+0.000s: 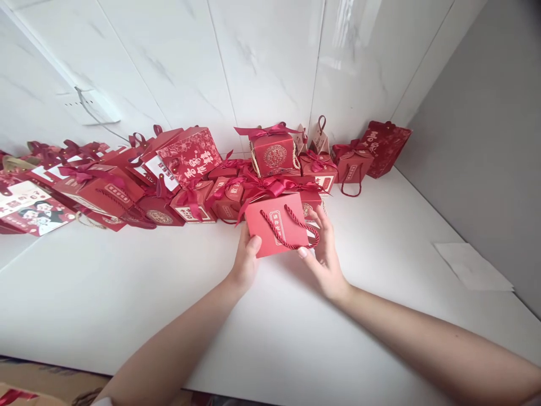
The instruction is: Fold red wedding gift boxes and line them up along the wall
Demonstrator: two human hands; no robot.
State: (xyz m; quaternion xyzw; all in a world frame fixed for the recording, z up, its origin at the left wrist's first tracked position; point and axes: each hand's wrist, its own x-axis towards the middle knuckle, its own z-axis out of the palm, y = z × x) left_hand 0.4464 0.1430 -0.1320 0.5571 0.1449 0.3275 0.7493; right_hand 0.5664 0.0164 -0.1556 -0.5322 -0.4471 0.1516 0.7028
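A small red gift box (276, 224) with a gold-printed label and a twisted red rope handle (315, 239) is held above the white table. My left hand (247, 256) grips its left side, thumb on the front face. At the right side, my right hand (327, 254) has its thumb at the lower corner by the rope, with its fingers curved around the edge. A dark red ribbon bow (274, 185) shows above the box's top edge. Directly behind it, another square red box (275, 155) with a gold round emblem and cream cords sits on top of other boxes.
Along the tiled wall stand several ribboned red boxes (194, 203) and gift bags (192, 158), with more crowded at the left (99, 192). A dark red bag (386, 148) leans in the right corner. White paper (473, 268) lies near the grey panel (486, 141). A wall socket (91, 107) has a cable.
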